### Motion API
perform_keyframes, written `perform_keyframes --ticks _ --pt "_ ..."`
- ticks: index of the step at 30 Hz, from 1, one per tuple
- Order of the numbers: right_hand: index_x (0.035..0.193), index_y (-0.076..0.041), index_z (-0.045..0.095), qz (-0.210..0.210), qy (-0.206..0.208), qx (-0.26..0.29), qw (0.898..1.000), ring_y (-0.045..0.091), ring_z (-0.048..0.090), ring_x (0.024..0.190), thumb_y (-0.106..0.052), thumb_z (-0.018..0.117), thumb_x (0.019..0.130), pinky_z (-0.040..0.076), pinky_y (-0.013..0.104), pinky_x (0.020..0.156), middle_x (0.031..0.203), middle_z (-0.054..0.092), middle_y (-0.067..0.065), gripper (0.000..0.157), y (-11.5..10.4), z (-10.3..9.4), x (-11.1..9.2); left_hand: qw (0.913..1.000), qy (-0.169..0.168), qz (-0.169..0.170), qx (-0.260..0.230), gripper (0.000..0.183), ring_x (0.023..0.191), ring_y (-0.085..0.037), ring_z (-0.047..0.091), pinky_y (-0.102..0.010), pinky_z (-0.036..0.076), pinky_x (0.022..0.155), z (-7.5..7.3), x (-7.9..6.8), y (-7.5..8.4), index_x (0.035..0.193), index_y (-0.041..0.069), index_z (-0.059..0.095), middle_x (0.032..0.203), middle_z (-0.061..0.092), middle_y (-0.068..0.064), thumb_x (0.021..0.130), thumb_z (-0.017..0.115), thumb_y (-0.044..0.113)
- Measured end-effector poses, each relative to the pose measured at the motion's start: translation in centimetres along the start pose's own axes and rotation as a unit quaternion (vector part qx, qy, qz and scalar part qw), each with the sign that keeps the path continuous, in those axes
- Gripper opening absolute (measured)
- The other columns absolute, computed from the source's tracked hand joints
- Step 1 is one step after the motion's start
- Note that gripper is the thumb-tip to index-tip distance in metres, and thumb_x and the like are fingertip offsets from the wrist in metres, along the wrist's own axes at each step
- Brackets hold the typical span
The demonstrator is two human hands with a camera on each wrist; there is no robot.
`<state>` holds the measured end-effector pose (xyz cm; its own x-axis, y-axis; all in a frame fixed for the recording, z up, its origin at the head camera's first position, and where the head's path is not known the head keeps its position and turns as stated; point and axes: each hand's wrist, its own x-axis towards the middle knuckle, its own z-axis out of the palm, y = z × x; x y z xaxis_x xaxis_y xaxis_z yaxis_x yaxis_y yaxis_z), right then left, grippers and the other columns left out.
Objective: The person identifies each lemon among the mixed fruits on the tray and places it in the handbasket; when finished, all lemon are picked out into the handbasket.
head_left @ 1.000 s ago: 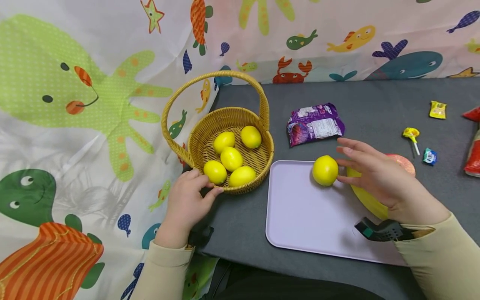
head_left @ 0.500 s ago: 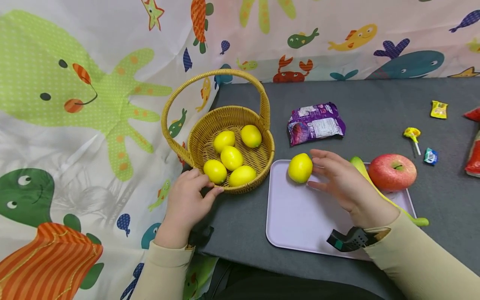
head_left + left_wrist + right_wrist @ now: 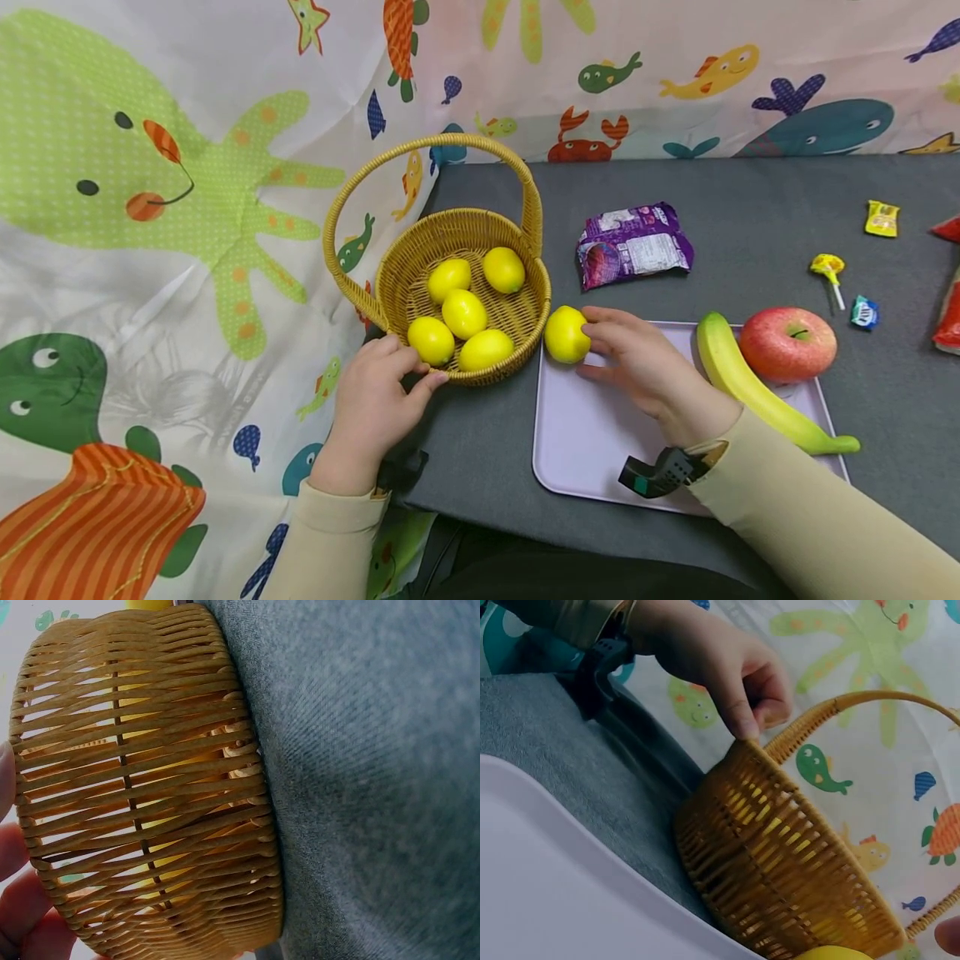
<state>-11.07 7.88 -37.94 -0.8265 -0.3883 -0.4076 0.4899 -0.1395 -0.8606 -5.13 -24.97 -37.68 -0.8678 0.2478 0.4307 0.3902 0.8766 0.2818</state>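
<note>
In the head view, a round wicker basket (image 3: 465, 227) with a tall hoop handle stands at the left of the table. Several yellow lemons (image 3: 464, 314) lie on its floor. My left hand (image 3: 375, 408) grips the near-left rim, thumb and fingers at the edge; its fingers (image 3: 26, 904) also show against the weave in the left wrist view. My right hand (image 3: 648, 371) holds another lemon (image 3: 564, 335) by its fingers, over the far-left corner of the lilac tray (image 3: 585, 442), close beside the basket. In the right wrist view only the top of that lemon (image 3: 834, 954) shows.
On the tray's right side lie a banana (image 3: 757, 396) and a red apple (image 3: 787, 343). Behind the tray is a purple snack packet (image 3: 636, 246). A lollipop (image 3: 828, 267), small wrapped sweets (image 3: 865, 312) and a red packet (image 3: 951, 308) are farther right. A printed curtain (image 3: 262, 67) borders the table.
My right hand has carried the lemon leftward across the tray to the basket's side, uncovering the banana and apple. My left hand has stayed on the basket rim.
</note>
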Motion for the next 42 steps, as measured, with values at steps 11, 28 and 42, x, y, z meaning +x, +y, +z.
perform_keyframes --ticks 11,28,42 --pt "0.157 -0.005 0.028 -0.008 0.044 -0.14 0.989 0.031 0.046 0.124 -0.015 0.066 0.098 0.054 0.037 0.092 0.156 0.032 0.018 0.071 0.4 1.1 1.6 1.0 0.0 0.002 0.006 0.029 0.068 -0.016 0.044 -0.032 0.038 0.063 -0.4 0.1 0.1 0.076 0.015 0.067 0.073 0.053 -0.002 0.079 0.089 0.035" --pt "0.148 -0.006 0.035 -0.051 0.037 -0.083 0.995 0.029 0.049 0.116 -0.016 0.065 0.099 0.057 0.032 0.084 0.135 0.041 0.014 0.058 -2.2 0.6 0.4 1.0 -0.005 -0.005 0.002 0.029 0.069 -0.016 0.046 -0.033 0.039 0.065 -0.6 0.3 0.2 0.076 0.016 0.067 0.074 0.055 -0.002 0.079 0.088 0.035" --pt "0.141 -0.012 0.046 -0.033 -0.117 -0.222 0.967 0.031 0.052 0.12 -0.012 0.069 0.095 0.054 0.045 0.096 0.139 0.045 0.013 0.051 -8.0 5.5 5.1 0.9997 -0.021 -0.011 0.006 0.029 0.068 -0.016 0.044 -0.032 0.039 0.065 -0.5 0.3 0.3 0.076 0.016 0.067 0.073 0.052 0.001 0.08 0.088 0.035"
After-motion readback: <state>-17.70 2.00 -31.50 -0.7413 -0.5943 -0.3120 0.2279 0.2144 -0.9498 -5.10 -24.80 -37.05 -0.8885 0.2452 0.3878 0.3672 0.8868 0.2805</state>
